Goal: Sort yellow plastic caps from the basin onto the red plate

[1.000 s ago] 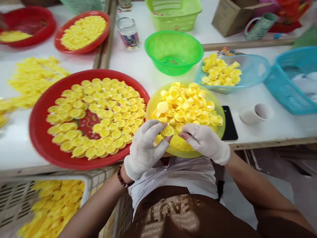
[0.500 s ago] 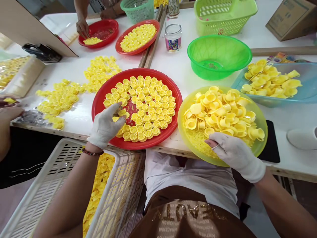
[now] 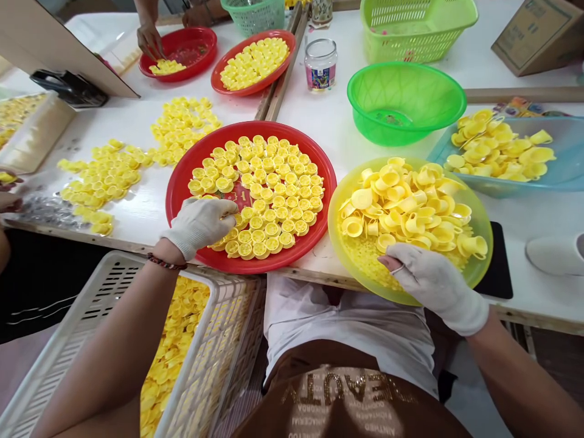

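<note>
My left hand (image 3: 201,225), in a white glove with bare fingertips, is over the near-left part of a red tray (image 3: 326,198). Its fingers are drawn together, and what they hold, if anything, is hidden. Small yellow toy cups (image 3: 272,231) stand close together in the tray, with a bare red patch beside my fingers. My right hand (image 3: 426,283), gloved too, rests at the near rim of a yellow bowl (image 3: 335,255), fingers curled over small yellow pieces (image 3: 367,263). Larger yellow cups (image 3: 401,204) are heaped in the bowl; anything in the right fingertips is too small to name.
A green basin (image 3: 406,103), a glass jar (image 3: 320,64) and a blue tray (image 3: 566,152) of yellow parts stand beyond the bowl. Loose yellow pieces (image 3: 107,170) lie at left. Below is a white crate (image 3: 228,322). Another person's hand (image 3: 149,41) reaches into a far red tray.
My left hand has turned, its fingers now pointing right and covering where a yellow cup showed at the fingertips. My right hand has stayed nearly still. The view has shifted slightly.
</note>
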Tool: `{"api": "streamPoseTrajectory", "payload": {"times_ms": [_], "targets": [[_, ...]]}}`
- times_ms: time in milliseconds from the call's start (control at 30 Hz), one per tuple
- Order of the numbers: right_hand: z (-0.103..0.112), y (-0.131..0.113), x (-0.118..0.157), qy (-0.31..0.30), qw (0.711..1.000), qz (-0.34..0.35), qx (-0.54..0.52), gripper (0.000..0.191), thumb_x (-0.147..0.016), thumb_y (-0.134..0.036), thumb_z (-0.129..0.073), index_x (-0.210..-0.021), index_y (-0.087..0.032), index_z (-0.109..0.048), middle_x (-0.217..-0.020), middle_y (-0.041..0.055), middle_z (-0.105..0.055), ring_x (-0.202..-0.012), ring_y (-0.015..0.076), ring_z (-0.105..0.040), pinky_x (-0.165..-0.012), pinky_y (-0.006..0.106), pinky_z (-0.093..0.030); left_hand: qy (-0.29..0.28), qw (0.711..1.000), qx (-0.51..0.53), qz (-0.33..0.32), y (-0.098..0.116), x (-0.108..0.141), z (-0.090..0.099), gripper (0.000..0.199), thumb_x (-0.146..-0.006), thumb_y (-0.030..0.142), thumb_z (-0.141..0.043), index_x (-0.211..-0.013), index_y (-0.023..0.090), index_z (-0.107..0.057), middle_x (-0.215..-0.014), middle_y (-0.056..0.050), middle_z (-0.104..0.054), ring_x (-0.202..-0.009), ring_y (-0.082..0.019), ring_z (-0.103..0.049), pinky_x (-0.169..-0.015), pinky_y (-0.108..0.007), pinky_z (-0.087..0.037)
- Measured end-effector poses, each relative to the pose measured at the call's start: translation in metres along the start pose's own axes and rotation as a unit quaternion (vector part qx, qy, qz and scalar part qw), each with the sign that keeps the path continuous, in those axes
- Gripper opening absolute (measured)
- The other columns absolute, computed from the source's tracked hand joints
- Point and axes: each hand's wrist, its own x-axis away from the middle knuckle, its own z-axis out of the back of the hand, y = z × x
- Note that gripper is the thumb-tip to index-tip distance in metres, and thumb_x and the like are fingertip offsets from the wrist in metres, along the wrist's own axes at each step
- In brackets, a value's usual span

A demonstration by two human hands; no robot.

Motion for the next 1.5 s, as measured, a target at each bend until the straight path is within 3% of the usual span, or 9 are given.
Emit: {"api": "streamPoseTrajectory", "payload": {"times_ms": [200, 367, 533, 667, 833, 900, 1033, 1133, 1500], "targets": [[0.008, -0.009, -0.006, -0.045, 0.999, 0.018, 0.021, 0.023, -0.105, -0.031, -0.048, -0.092, -0.02, -0.063, -0.085, 0.0066, -0.066, -0.077, 0.0207, -0.059, -0.069, 0.034, -0.041, 0.094, 0.995, -0.027, -0.011, 0.013, 0.005, 0.004, 0.028, -0.085, 0.035, -0.055, -0.095, 0.022, -0.077, -0.081, -0.007, -0.074, -0.077, -0.027, -0.067, -0.081, -0.04, -0.048], [0.014, -0.013, -0.019, -0.178, 0.982, 0.034, 0.044, 0.019, -0.102, -0.031, -0.055, -0.104, -0.016, -0.066, -0.106, 0.0118, -0.067, -0.091, 0.0243, -0.06, -0.078, 0.037, -0.044, 0.257, 0.944, 0.14, -0.15, 0.079, 0.015, 0.019, 0.028, -0.094, 0.042, -0.056, -0.101, 0.021, -0.073, -0.101, -0.008, -0.073, -0.085, -0.025, -0.066, -0.077, -0.036, -0.049], [0.012, -0.008, -0.022, -0.234, 0.971, 0.04, 0.016, 0.027, -0.106, -0.035, -0.048, -0.1, -0.014, -0.066, -0.101, 0.0104, -0.068, -0.086, 0.0218, -0.06, -0.076, 0.035, -0.043, 0.212, 0.923, 0.138, -0.289, 0.171, 0.014, 0.03, 0.02, -0.091, 0.036, -0.064, -0.1, 0.021, -0.072, -0.101, -0.009, -0.069, -0.088, -0.026, -0.065, -0.079, -0.039, -0.05], [0.006, -0.005, -0.022, -0.235, 0.972, 0.018, -0.015, 0.027, -0.105, -0.036, -0.051, -0.096, -0.014, -0.066, -0.094, 0.0081, -0.07, -0.075, 0.0185, -0.059, -0.067, 0.032, -0.039, 0.188, 0.924, 0.021, -0.332, 0.204, 0.008, 0.032, 0.017, -0.082, 0.028, -0.071, -0.096, 0.018, -0.071, -0.1, -0.012, -0.067, -0.087, -0.03, -0.064, -0.074, -0.042, -0.049], [0.006, 0.001, -0.027, -0.11, 0.961, -0.084, -0.24, 0.032, -0.103, -0.038, -0.052, -0.08, -0.017, -0.06, -0.073, 0.0006, -0.061, -0.066, 0.0127, -0.052, -0.063, 0.028, -0.038, 0.224, 0.902, 0.147, -0.338, 0.203, 0.014, 0.023, 0.017, -0.088, 0.031, -0.066, -0.098, 0.018, -0.069, -0.103, -0.01, -0.071, -0.086, -0.024, -0.068, -0.074, -0.036, -0.052], [0.01, 0.002, -0.032, -0.018, 0.908, -0.153, -0.389, 0.037, -0.102, -0.047, -0.053, -0.079, -0.019, -0.057, -0.067, -0.0028, -0.055, -0.059, 0.0102, -0.048, -0.057, 0.026, -0.038, 0.219, 0.88, 0.262, -0.33, 0.204, 0.02, 0.017, 0.021, -0.09, 0.031, -0.064, -0.106, 0.019, -0.068, -0.098, -0.007, -0.073, -0.08, -0.019, -0.069, -0.072, -0.031, -0.053], [0.016, -0.008, -0.048, 0.131, 0.743, -0.23, -0.615, 0.046, -0.097, -0.065, -0.054, -0.08, -0.022, -0.052, -0.058, -0.0072, -0.041, -0.044, 0.0079, -0.036, -0.044, 0.026, -0.029, 0.142, 0.853, 0.401, -0.302, 0.222, 0.029, 0.01, 0.025, -0.087, 0.031, -0.067, -0.107, 0.018, -0.069, -0.078, 0.0, -0.072, -0.063, -0.014, -0.065, -0.065, -0.026, -0.052], [0.017, -0.017, -0.062, 0.198, 0.681, -0.241, -0.663, 0.05, -0.093, -0.073, -0.054, -0.081, -0.024, -0.049, -0.06, -0.0068, -0.038, -0.045, 0.0085, -0.034, -0.043, 0.026, -0.03, 0.096, 0.848, 0.426, -0.299, 0.238, 0.029, 0.008, 0.015, -0.083, 0.028, -0.065, -0.093, 0.018, -0.07, -0.067, 0.002, -0.067, -0.055, -0.011, -0.058, -0.058, -0.025, -0.049], [0.005, -0.018, -0.067, 0.241, 0.685, -0.249, -0.641, 0.051, -0.091, -0.076, -0.053, -0.082, -0.026, -0.046, -0.066, -0.0033, -0.038, -0.054, 0.0132, -0.04, -0.052, 0.032, -0.039, 0.091, 0.869, 0.363, -0.324, 0.255, 0.021, 0.004, 0.013, -0.068, 0.011, -0.06, -0.077, 0.019, -0.054, -0.075, -0.001, -0.062, -0.064, -0.015, -0.055, -0.064, -0.03, -0.049]]}}
